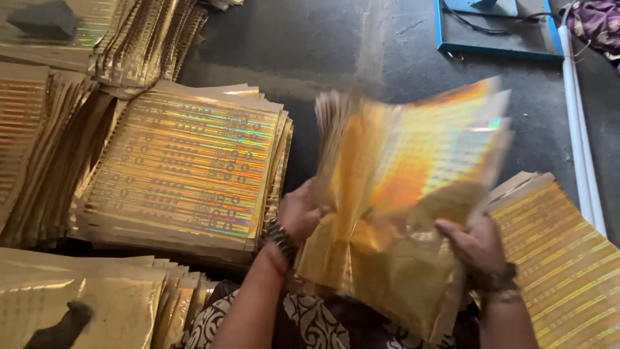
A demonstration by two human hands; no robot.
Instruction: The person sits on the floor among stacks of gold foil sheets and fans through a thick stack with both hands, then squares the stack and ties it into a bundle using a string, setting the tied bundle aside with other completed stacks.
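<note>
Grey floor behind — both hands, left hand [300, 213] and right hand [475, 244], fingers closed on gold sheet bundle [400, 194], fanning upward.

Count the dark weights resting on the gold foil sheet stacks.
2: one dark grey block on the top-left stack, one black lump on the bottom-left stack. Others may be hidden.
</note>
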